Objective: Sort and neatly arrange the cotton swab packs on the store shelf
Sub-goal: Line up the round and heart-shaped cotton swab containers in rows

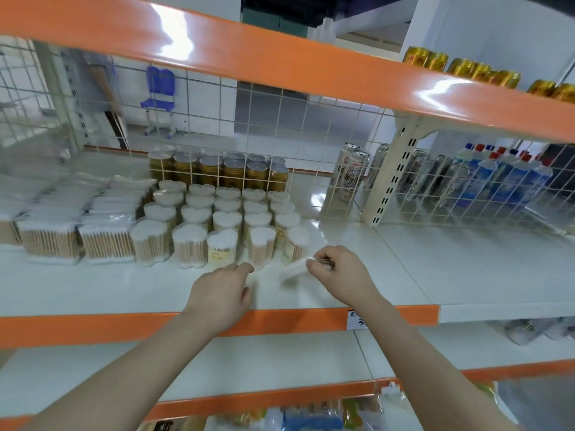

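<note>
Several round cotton swab packs (pixel 222 244) stand in rows on the white shelf (pixel 93 287), and flat bagged swab packs (pixel 107 241) are stacked to their left. My right hand (pixel 339 273) pinches a swab pack (pixel 294 269), blurred and lying tilted just in front of the rightmost row. My left hand (pixel 224 293) hovers over the shelf's front part with loosely curled fingers, holding nothing, just in front of the front row.
A wire grid (pixel 280 126) backs the shelf, with gold cans (pixel 217 171) behind it. Drink cans (pixel 353 175) and blue bottles (pixel 504 178) stand behind the grid at right. Orange shelf edges (pixel 93 329) run above and below; packaged goods lie on the bottom shelf.
</note>
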A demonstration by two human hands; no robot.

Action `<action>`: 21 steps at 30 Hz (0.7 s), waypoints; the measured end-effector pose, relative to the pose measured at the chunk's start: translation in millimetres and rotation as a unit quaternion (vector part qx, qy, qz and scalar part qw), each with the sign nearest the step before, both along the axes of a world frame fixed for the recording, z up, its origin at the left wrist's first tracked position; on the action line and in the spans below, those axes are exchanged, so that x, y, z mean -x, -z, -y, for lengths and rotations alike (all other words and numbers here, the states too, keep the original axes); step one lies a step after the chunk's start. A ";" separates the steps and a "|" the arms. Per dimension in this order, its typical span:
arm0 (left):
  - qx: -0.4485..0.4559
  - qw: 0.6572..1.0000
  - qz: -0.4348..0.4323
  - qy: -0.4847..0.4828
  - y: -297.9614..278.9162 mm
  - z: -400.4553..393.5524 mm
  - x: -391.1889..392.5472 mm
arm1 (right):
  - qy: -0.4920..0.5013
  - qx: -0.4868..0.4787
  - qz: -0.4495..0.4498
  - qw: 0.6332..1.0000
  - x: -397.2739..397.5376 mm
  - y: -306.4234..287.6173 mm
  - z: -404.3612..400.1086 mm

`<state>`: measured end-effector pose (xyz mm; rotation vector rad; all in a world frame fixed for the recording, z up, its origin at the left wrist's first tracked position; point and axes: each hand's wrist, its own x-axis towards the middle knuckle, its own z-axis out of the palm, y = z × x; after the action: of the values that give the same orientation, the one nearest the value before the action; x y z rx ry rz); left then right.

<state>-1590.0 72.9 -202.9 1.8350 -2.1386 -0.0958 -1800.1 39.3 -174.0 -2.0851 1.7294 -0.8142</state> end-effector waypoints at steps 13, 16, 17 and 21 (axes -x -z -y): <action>-0.046 0.991 -0.112 -0.063 -3.1 -16.5 -81.1 | -0.077 -0.016 0.043 0.996 -91.1 -7.2 -9.2; -0.038 0.988 -0.139 -0.061 -3.9 -20.7 -97.7 | -0.095 -0.024 0.057 0.994 -114.6 -8.7 -11.3; -0.033 0.987 -0.146 -0.059 -4.0 -22.1 -102.6 | -0.099 -0.027 0.063 0.993 -121.8 -9.4 -12.5; -0.010 0.984 -0.171 -0.056 -4.5 -26.5 -121.3 | -0.109 -0.039 0.084 0.990 -149.2 -11.9 -18.1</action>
<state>-1468.6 99.4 -198.3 1.7957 -1.8027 -0.3780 -1650.9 57.5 -162.1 -2.0449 1.3955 -0.8157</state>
